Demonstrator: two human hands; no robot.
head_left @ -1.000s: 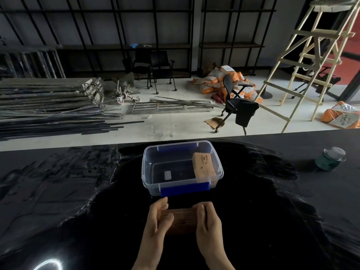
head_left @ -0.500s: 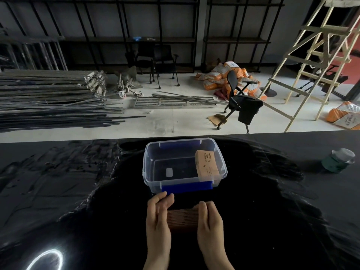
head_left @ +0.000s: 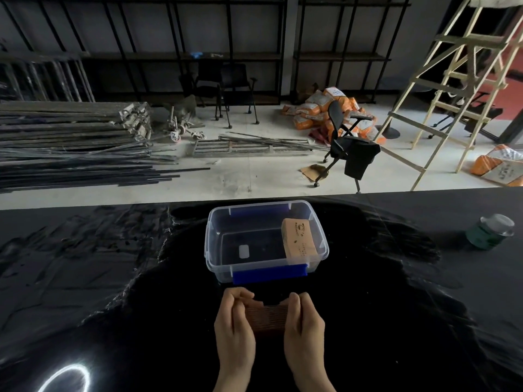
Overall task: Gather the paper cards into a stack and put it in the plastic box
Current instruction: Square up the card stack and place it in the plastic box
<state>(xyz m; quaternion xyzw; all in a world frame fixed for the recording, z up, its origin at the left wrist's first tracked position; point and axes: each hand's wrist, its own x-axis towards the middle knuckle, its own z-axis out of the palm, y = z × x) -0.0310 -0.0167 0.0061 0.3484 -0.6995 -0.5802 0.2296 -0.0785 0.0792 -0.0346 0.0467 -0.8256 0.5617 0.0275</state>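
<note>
The left hand [head_left: 235, 321] has curled its fingers since a second ago; with the right hand [head_left: 304, 321] it clasps the cards [head_left: 264, 318] on the worktop [head_left: 113, 278], stacked but not yet in the box [head_left: 266, 241].

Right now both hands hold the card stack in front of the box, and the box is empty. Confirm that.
Not quite: the box is not empty. The head view shows a tan pack leaning inside at its right end. The rest holds: left hand and right hand hold the card stack in front of it.
</note>
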